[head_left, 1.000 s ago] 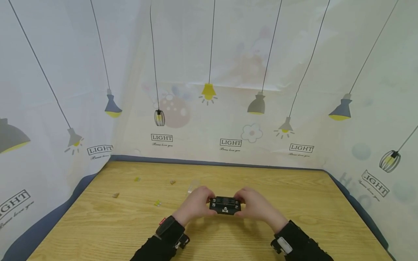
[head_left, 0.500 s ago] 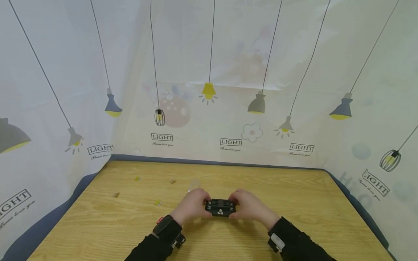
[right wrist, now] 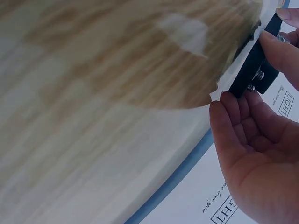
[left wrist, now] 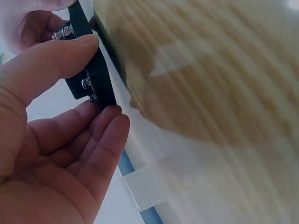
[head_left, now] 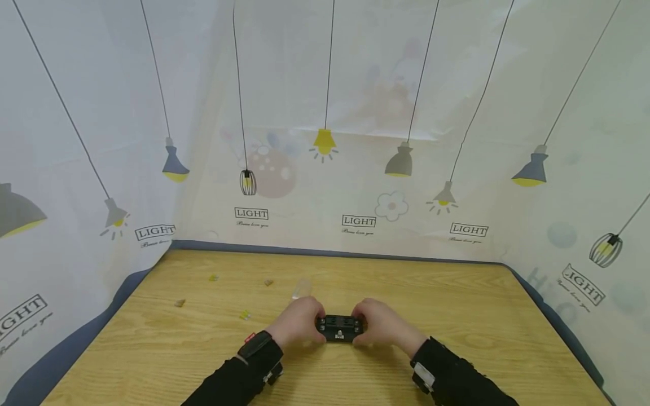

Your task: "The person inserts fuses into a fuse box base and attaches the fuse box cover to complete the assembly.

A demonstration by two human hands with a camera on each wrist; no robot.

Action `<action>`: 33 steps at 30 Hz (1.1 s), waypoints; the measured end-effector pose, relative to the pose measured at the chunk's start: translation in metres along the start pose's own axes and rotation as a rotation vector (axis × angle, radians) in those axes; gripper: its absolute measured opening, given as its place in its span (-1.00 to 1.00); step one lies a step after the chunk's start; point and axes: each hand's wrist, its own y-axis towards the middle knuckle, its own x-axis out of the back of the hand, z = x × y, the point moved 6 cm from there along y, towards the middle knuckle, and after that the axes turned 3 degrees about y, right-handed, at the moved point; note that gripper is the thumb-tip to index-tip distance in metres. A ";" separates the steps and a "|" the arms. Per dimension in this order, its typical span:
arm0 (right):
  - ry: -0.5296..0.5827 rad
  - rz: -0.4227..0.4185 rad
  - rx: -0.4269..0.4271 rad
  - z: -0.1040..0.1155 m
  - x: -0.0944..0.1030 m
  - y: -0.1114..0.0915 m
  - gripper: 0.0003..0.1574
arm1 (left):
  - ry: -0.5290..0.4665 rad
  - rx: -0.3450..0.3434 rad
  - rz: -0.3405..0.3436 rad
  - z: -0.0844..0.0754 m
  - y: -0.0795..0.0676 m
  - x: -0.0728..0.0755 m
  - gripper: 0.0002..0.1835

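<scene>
A black block with metal screw terminals [head_left: 339,328] is held between both hands, its long side running left to right. My left hand [head_left: 298,322] grips its left end; in the left wrist view the thumb presses one face of the block [left wrist: 105,84] while fingertips bear on the other edge. My right hand [head_left: 381,325] pinches the right end, and the right wrist view shows that thumb and fingertips on the block [right wrist: 245,74]. Both wrist views show a narrow gap between the block and the tabletop. The fingers partly cover both ends.
On the wooden table [head_left: 152,349], a clear plastic piece [head_left: 302,288] lies just beyond the left hand. Several small yellowish and brown pieces, one a yellow piece [head_left: 245,315], are scattered at the left. A lamp-printed sheet [head_left: 315,225] encloses the back and sides.
Both hands have moved slightly left and nearer the person, carrying the block lower in the head view. Their hold on its ends stays the same.
</scene>
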 end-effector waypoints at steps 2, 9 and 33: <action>-0.007 0.003 0.002 0.000 -0.001 0.001 -0.47 | 0.013 0.011 0.007 0.000 0.000 -0.001 -0.64; -0.032 0.005 0.005 -0.001 -0.004 0.003 -0.47 | 0.024 0.032 0.010 0.000 0.000 -0.001 -0.64; -0.019 0.026 -0.018 0.002 -0.001 0.002 -0.47 | 0.061 0.053 0.016 -0.001 -0.002 -0.004 -0.65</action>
